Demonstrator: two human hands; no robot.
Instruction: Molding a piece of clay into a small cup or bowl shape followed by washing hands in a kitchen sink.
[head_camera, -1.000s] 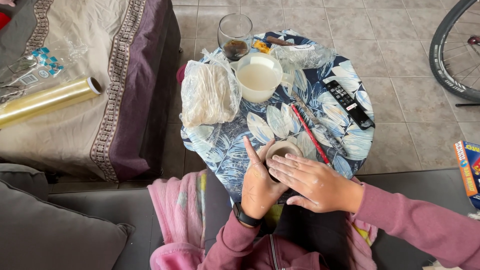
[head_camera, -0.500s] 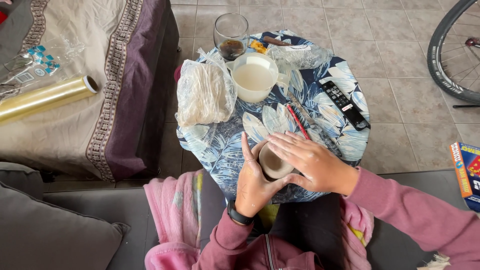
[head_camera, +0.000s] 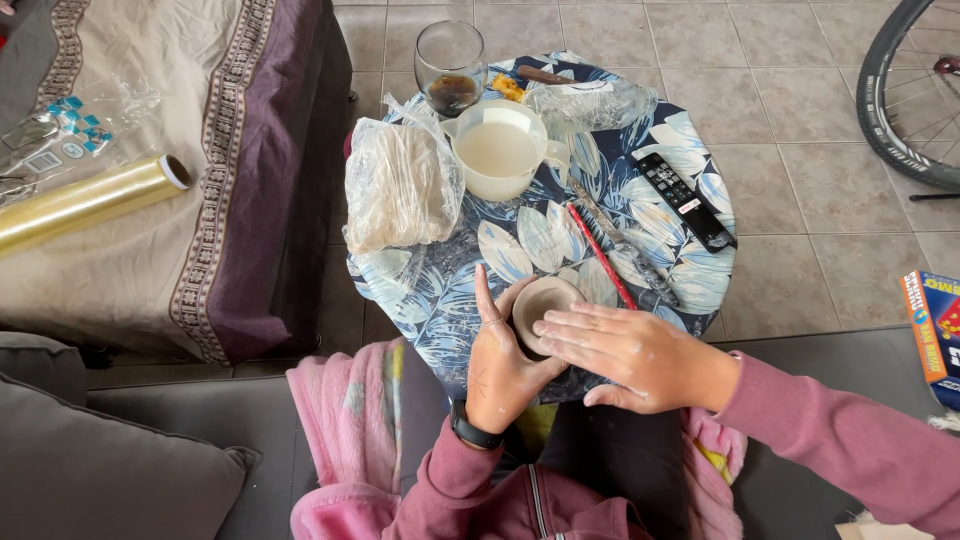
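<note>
A small brown clay bowl (head_camera: 545, 303) sits at the near edge of a round table (head_camera: 440, 290) covered in a blue leaf-print cloth. My left hand (head_camera: 500, 360) cups the bowl's left side, fingers upright against its wall. My right hand (head_camera: 625, 355) lies flat over the bowl's right and near side, fingertips on the rim. Both hands are dusted with pale clay. A red stick (head_camera: 603, 257) and a thin grey tool (head_camera: 625, 245) lie just beyond the bowl.
On the table stand a white jug of cloudy water (head_camera: 498, 152), a bagged lump (head_camera: 400, 187), a glass (head_camera: 450, 68), a black remote (head_camera: 686, 200) and crumpled plastic (head_camera: 590, 100). A roll of cling film (head_camera: 85, 200) lies on the bed at left. A bicycle wheel (head_camera: 905, 100) stands at right.
Both hands have kept turning and pressing the clay bowl at the table's near edge; the right hand has shifted to cover its near side. The view has moved slightly.
</note>
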